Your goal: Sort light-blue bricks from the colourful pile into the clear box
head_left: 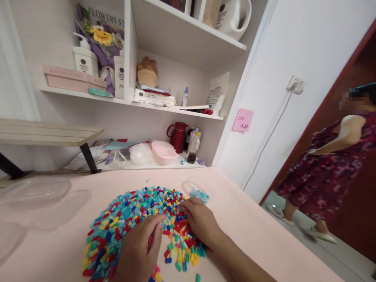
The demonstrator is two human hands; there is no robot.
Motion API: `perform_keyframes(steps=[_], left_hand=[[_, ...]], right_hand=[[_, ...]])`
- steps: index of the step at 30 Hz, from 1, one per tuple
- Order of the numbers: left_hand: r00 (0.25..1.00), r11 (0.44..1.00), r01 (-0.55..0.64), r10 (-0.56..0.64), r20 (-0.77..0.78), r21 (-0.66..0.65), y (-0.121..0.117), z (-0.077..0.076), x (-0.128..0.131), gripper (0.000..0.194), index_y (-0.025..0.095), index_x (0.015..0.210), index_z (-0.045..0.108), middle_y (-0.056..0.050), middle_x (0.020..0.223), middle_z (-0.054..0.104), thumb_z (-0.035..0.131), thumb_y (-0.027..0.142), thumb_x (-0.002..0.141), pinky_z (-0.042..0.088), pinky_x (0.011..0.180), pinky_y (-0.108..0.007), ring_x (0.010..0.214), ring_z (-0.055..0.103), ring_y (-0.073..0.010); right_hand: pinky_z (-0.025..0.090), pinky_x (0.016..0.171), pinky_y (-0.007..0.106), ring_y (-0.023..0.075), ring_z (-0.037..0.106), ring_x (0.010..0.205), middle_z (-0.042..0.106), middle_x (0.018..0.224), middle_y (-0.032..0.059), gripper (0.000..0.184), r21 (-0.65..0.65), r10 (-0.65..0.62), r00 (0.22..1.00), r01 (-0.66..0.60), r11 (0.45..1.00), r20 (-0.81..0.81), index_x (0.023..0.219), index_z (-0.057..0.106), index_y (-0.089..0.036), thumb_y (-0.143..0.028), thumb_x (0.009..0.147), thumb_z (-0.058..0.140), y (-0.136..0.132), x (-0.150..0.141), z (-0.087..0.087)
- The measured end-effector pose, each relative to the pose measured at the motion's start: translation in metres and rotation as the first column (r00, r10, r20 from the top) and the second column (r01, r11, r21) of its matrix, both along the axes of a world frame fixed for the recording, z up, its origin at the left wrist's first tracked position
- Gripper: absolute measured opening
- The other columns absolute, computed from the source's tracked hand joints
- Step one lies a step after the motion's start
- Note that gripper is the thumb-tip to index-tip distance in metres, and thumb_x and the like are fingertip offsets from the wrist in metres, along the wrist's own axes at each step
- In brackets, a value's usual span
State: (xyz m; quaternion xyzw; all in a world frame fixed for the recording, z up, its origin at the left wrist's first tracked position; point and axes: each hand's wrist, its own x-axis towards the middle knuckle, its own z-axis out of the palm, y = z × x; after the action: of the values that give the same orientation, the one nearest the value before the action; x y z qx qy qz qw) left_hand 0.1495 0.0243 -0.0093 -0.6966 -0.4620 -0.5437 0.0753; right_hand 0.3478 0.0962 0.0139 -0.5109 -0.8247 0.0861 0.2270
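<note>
Sorting looks to be the step in hand: a broad heap of small plastic pieces in red, blue, yellow, green and turquoise lies spread on the pale pink table, and both hands rest on its near side. The left hand lies palm down on the pieces, fingers loosely together and flat, gripping nothing that I can see. The right hand reaches toward the far edge of the heap, fingers curled narrow at a few pieces; whether they pinch one, I cannot tell. Just beyond it sits a small clear plastic tub holding only turquoise pieces. Judging by that, the next move calls for a fine pinch on one colour. Clear plastic lids lie at the left.
</note>
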Motion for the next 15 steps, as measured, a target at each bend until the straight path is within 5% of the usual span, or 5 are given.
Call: perform_keyframes(steps=[5, 15], left_hand=[[1.000, 1.000, 0.013, -0.013, 0.000, -0.003, -0.0012, 0.0001, 0.0004, 0.021, 0.026, 0.107, 0.065, -0.002, 0.085, 0.076, 0.051, 0.025, 0.091, 0.055, 0.056, -0.016, 0.070, 0.072, -0.0129], [0.999, 0.999, 0.020, -0.019, -0.034, 0.028, -0.0022, 0.0051, 0.0032, 0.019, 0.023, 0.105, 0.064, -0.002, 0.086, 0.076, 0.051, 0.022, 0.091, 0.055, 0.055, -0.015, 0.075, 0.074, -0.0131]], right_hand=[[0.045, 0.083, 0.030, 0.0232, 0.059, 0.103, 0.067, 0.104, 0.0068, 0.032, 0.006, -0.007, 0.998, 0.007, 1.000, 0.056, 0.108, 0.072, -0.030, -0.019, 0.093, 0.046, 0.0013, -0.0011, -0.0019], [0.042, 0.084, 0.029, 0.0207, 0.058, 0.096, 0.067, 0.095, 0.0039, 0.024, -0.071, 0.045, 0.989, -0.055, 0.996, -0.140, 0.086, 0.067, -0.022, -0.004, 0.075, 0.054, 0.0057, 0.0048, -0.0027]])
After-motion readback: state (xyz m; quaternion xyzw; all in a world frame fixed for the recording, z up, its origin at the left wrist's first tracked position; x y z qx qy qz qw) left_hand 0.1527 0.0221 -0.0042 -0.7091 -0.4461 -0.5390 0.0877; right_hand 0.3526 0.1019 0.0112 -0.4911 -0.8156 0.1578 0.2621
